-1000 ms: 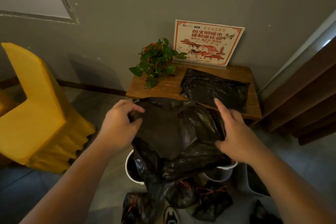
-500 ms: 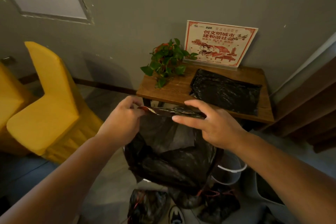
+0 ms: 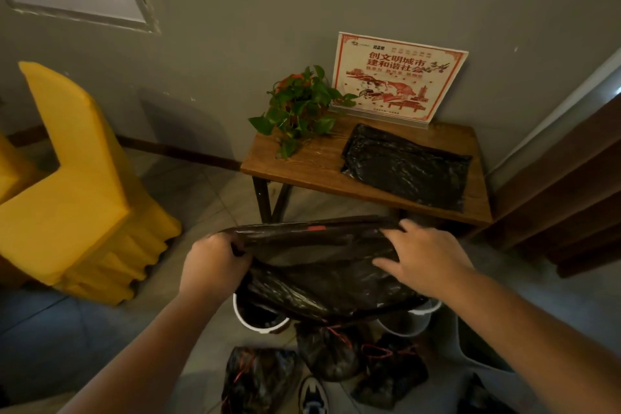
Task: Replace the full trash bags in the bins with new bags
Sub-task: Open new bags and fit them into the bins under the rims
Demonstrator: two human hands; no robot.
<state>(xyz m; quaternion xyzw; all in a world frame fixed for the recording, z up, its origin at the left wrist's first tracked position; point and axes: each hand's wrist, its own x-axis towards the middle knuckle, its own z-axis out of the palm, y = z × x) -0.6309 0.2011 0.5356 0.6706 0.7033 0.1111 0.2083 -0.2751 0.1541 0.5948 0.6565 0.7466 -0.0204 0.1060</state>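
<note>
A new black trash bag (image 3: 322, 265) is stretched between my hands above the bins. My left hand (image 3: 215, 265) grips its left rim edge with curled fingers. My right hand (image 3: 420, 262) lies on the bag's right side, fingers spread and mostly straight. Below, a white round bin (image 3: 258, 323) shows at the left and a second white bin (image 3: 413, 319) at the right, both partly hidden by the bag. Three tied full black bags (image 3: 258, 380) with red drawstrings lie on the floor in front of them.
A small wooden table (image 3: 302, 168) stands against the grey wall with a stack of folded black bags (image 3: 403, 166), a potted plant (image 3: 299, 107) and a red-and-white sign (image 3: 396, 77). Stacked yellow chairs (image 3: 74, 185) are at the left. A shoe (image 3: 312, 397) shows below.
The bag's rim has been pulled wider, my left hand moving left and my right hand right. Both hands and the bag have come lower and nearer to me.
</note>
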